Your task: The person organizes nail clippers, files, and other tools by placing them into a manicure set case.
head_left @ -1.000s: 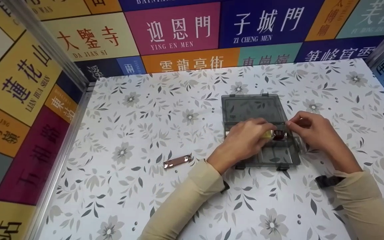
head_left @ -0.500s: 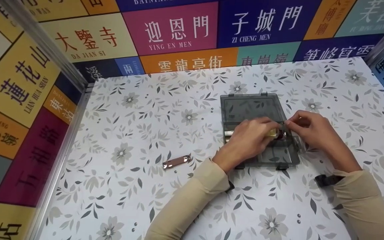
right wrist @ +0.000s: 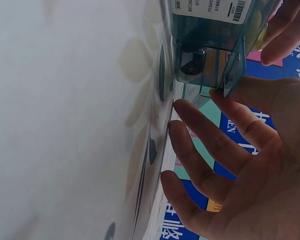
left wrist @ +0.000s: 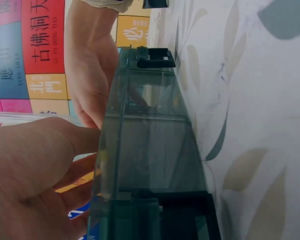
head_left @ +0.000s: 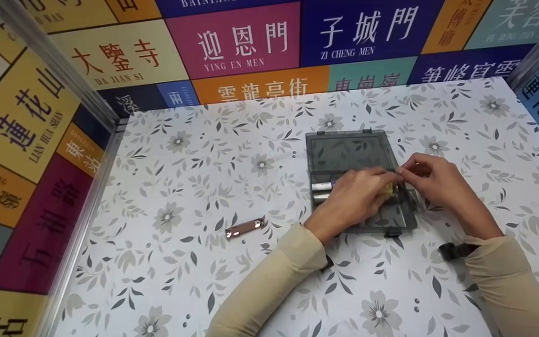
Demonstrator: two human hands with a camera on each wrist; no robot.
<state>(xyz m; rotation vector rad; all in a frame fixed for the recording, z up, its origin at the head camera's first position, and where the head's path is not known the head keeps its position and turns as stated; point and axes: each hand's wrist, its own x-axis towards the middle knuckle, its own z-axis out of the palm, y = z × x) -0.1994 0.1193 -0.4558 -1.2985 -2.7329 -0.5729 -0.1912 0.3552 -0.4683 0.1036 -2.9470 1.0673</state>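
A smoky see-through plastic compartment box (head_left: 396, 220) stands open in the head view, its lid (head_left: 351, 152) laid back. My left hand (head_left: 356, 194) bends over the upper row, fingertips hidden below it beside a yellow item (head_left: 388, 188); whether the fingers grip it I cannot tell. Two pale tubes (head_left: 322, 186) lie in the row left of that hand. At the right side, my right hand (head_left: 431, 178) pinches the box's edge near the hinge. The right wrist view shows thumb and index finger at a clear flap (right wrist: 235, 70), the other fingers (right wrist: 210, 142) spread loosely.
A small brown bar with shiny metal ends (head_left: 245, 228) lies on the flower-patterned table (head_left: 194, 173), left of the box. Colourful panels with Chinese lettering (head_left: 246, 42) rise behind and at the sides. A barcode label (right wrist: 210, 7) shows on the box in the right wrist view.
My left hand has slid to the right over the box, with the yellow item shifting right. The pale tubes have come into view and the dark red item is covered. My right hand stays put.
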